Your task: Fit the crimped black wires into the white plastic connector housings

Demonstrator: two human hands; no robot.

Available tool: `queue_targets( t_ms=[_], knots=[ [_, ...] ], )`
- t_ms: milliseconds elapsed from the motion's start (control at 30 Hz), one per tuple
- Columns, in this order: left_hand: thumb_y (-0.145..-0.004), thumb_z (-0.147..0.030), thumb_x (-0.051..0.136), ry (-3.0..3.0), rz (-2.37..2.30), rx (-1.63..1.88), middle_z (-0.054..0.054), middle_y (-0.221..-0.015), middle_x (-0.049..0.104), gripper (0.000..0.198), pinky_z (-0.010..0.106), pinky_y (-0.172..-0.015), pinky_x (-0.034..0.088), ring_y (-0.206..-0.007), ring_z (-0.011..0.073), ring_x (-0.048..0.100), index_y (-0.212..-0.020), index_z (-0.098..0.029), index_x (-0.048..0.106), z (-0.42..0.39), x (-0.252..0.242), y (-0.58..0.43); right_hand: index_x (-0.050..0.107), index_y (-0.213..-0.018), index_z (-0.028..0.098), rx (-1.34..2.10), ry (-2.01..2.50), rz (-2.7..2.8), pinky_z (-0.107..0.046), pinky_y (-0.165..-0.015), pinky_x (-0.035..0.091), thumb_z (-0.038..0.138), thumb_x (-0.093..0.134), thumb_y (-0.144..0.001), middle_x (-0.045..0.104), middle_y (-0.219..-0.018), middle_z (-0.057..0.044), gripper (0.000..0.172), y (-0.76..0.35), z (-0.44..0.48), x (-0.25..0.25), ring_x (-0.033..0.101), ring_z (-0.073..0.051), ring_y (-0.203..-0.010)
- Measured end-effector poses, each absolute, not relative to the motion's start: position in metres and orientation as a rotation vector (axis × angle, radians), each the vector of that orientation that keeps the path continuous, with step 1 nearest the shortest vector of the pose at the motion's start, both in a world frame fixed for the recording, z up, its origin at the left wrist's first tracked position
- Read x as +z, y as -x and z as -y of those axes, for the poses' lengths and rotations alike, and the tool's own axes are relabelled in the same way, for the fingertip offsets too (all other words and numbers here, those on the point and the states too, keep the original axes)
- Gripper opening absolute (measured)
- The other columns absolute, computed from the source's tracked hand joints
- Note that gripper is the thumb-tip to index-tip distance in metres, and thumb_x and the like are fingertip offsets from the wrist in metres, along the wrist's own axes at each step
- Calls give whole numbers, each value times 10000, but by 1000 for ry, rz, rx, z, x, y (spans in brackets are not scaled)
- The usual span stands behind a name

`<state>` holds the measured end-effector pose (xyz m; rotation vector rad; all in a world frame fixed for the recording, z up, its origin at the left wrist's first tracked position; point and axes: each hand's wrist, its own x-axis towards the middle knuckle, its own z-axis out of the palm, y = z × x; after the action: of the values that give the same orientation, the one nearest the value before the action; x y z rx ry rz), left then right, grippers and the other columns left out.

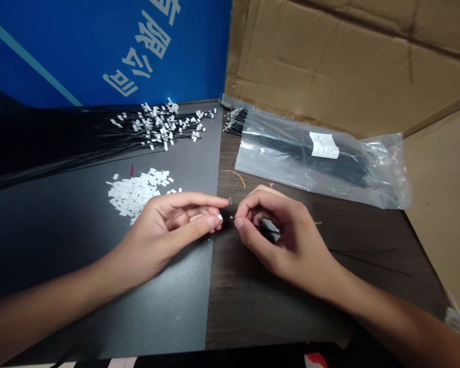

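- Two hands nearly meet at centre; left hand [172,230] pinches a tiny white connector [219,217]; right hand [285,240] grips a thin black wire [271,231]
- Loose white connectors [134,194] lie just far-left of them

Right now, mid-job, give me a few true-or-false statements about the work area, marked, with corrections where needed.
1. The left hand has a small white piece at its fingertips. True.
2. The right hand holds black wires. True.
3. The loose white pieces lie on the wooden tabletop. False: they lie on a dark mat, left of the wood.
4. The clear plastic bag is empty. False: it holds a bundle of black wires.
5. A yellow wire lies on the wood beyond the hands. True.
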<state>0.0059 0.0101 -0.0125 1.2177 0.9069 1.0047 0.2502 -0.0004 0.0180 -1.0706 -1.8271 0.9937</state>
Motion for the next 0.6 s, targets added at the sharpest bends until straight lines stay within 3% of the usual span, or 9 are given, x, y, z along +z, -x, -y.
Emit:
queue_targets(
  t_ms=[133, 267, 600],
  knots=[
    [-950, -319, 1118, -1197, -856, 982, 58, -990, 977, 108, 125, -863, 733, -904, 156, 936, -1030, -327, 1045, -10, -11, -4, 800, -949, 197, 1035, 1069, 1814, -272, -692, 542, 137, 778, -1024, 781, -907, -16, 98, -249, -1, 16, 659, -136, -762],
    [-906, -350, 1157, -1132, -882, 971, 57, -896, 975, 168, 119, -834, 746, -846, 174, 959, -1009, -297, 1036, -9, -10, -4, 801, -950, 206, 1043, 1049, 1827, -281, -674, 527, 146, 784, -1033, 787, -899, -10, 104, -249, -1, 16, 645, -132, -735],
    [-901, -278, 1144, -1150, -891, 996, 80, -993, 999, 147, 162, -856, 775, -902, 210, 982, -1004, -308, 1043, -9, -9, -5, 805, -980, 219, 1098, 1027, 1817, -322, -780, 621, 156, 782, -1064, 830, -1011, -46, 108, -251, 2, 16, 772, -178, -873]
  ],
)
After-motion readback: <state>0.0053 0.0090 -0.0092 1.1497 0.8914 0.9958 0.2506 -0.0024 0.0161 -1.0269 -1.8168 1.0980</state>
